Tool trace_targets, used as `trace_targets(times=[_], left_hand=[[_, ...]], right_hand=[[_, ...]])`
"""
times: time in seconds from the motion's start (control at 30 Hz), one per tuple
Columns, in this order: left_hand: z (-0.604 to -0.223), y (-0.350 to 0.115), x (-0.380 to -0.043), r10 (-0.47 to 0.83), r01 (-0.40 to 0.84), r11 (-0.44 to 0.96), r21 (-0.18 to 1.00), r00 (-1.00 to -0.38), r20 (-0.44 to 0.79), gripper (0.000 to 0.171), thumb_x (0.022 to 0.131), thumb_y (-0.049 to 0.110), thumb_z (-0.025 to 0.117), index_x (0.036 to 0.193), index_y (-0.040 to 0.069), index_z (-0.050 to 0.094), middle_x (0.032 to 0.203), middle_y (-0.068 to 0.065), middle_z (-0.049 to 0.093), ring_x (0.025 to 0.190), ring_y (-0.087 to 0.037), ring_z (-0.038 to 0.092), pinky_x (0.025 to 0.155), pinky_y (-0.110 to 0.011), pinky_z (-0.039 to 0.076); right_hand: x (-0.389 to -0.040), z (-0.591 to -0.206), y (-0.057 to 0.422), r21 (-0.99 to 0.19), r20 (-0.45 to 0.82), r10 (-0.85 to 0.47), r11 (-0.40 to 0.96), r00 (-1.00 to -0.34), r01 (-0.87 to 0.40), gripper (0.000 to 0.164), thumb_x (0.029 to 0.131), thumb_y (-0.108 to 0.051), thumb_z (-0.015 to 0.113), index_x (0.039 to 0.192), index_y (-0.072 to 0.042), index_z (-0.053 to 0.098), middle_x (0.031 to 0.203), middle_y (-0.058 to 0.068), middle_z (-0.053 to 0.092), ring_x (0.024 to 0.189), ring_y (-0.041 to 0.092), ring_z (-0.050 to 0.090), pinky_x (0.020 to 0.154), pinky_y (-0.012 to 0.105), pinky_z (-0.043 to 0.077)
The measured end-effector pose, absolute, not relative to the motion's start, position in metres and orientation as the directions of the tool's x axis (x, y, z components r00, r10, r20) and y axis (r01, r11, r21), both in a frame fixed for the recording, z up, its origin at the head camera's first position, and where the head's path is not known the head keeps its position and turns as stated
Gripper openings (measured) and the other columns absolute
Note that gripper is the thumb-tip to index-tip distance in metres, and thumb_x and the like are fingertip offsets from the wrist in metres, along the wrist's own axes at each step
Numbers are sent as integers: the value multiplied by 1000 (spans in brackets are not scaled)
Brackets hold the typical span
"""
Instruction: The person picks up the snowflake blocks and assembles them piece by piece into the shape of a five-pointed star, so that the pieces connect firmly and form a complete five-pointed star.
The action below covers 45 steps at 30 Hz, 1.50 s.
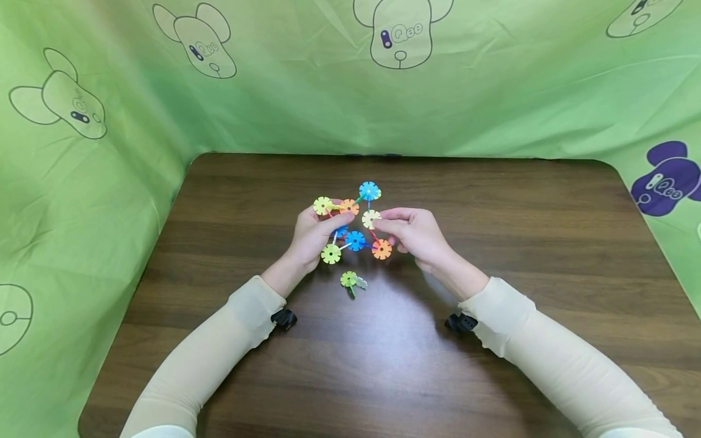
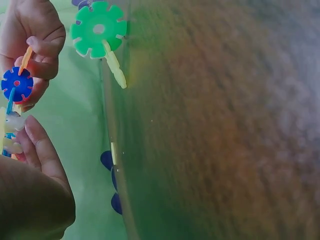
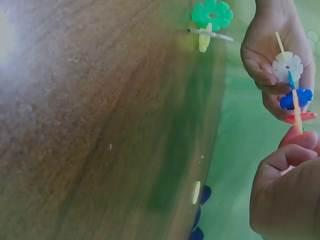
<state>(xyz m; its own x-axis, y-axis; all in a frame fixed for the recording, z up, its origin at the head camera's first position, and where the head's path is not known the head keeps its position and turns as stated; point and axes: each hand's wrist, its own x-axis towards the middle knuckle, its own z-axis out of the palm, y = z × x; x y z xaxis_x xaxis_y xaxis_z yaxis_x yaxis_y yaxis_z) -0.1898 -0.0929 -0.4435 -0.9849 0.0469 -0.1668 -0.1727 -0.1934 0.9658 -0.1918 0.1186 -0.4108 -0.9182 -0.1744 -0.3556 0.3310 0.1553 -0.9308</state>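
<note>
Between both hands is a structure of notched plastic discs joined edge to edge, with a blue disc (image 1: 355,241) near its lower middle. My left hand (image 1: 309,237) grips its left side, thumb by an orange disc (image 1: 349,207); yellow (image 1: 322,206) and lime discs (image 1: 331,253) stick out around that hand. On the other side, my right hand (image 1: 416,233) pinches a pale yellow disc (image 1: 371,219) between thumb and forefinger. Below it sits another orange disc (image 1: 381,249); a light blue disc (image 1: 369,190) tops the structure. The fingers hide some joints.
Closer to me on the brown table (image 1: 526,292) lies a small separate cluster, a green disc (image 1: 348,279) with a pale disc (image 1: 361,282) and another green one slotted in. Green printed cloth (image 1: 296,115) hangs behind the table and along its sides.
</note>
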Motion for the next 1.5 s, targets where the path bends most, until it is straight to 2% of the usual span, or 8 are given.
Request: trace_targets(times=[0.2, 0.33, 0.47, 0.7, 1.0, 1.1, 1.27, 1.5], left_hand=[[-444, -93, -188, 137, -205, -285, 936, -976, -171, 18, 96, 11, 73, 112, 5, 67, 90, -5, 73, 64, -13, 68, 61, -28, 59], [-442, -94, -188, 220, -221, -325, 920, -963, -154, 19, 104, 22, 59, 108, 4, 64, 92, -16, 75, 60, -17, 71, 61, -31, 60], [-441, -96, -189, 273, -238, -261, 935, -948, -165, 32, 107, 30, 53, 113, 1, 64, 94, -16, 74, 65, -16, 72, 64, -31, 61], [-438, -100, -190, 348, -230, -145, 962, -922, -168, 38, 108, 27, 56, 117, -8, 67, 93, -6, 75, 78, -15, 72, 76, -30, 61], [-435, -100, -188, 395, -117, -28, 993, -914, -96, 41, 103, 15, 55, 141, -1, 51, 126, -20, 64, 106, -20, 65, 97, -36, 52], [-435, -98, -189, 393, -82, 12, 997, -916, -80, 36, 105, 21, 51, 133, -2, 54, 123, -16, 59, 107, -22, 60, 98, -39, 50], [-434, -93, -189, 358, -100, 64, 993, -926, -116, 32, 111, 34, 49, 111, 4, 61, 99, -9, 59, 78, -20, 59, 76, -33, 56], [-432, -88, -185, 298, 38, 105, 994, -955, 5, 27, 111, 23, 53, 102, 0, 64, 87, -9, 57, 65, -21, 63, 69, -37, 62]], right_hand=[[-191, -413, 121, -939, -331, -158, 158, -930, 307, 38, 92, -19, 80, 120, 4, 69, 73, -6, 68, 48, 5, 38, 47, 19, 31], [-193, -414, 125, -941, -319, -157, 166, -935, 293, 37, 92, -19, 80, 120, 3, 70, 81, -7, 74, 56, 3, 52, 51, 18, 40], [-193, -415, 131, -946, -305, -200, 177, -931, 272, 35, 92, -17, 79, 119, 3, 69, 86, -5, 77, 72, 4, 66, 58, 19, 45], [-193, -413, 141, -962, -247, -269, 185, -931, 202, 31, 93, -15, 78, 116, 4, 69, 87, -3, 78, 76, 7, 69, 61, 19, 46], [-196, -406, 150, -956, -202, -337, 273, -920, 110, 29, 94, -13, 78, 114, 7, 71, 95, 11, 78, 89, 22, 74, 77, 27, 58], [-196, -404, 152, -942, -205, -361, 324, -910, 83, 29, 94, -15, 79, 113, 5, 73, 96, 11, 78, 88, 21, 74, 78, 28, 58], [-195, -402, 154, -921, -210, -384, 386, -899, 50, 27, 93, -18, 80, 110, 3, 74, 94, 11, 77, 83, 19, 72, 77, 36, 58], [-195, -398, 151, -903, -198, -372, 429, -907, 21, 25, 93, -20, 80, 107, 0, 76, 91, 9, 77, 83, 19, 72, 76, 34, 57]])
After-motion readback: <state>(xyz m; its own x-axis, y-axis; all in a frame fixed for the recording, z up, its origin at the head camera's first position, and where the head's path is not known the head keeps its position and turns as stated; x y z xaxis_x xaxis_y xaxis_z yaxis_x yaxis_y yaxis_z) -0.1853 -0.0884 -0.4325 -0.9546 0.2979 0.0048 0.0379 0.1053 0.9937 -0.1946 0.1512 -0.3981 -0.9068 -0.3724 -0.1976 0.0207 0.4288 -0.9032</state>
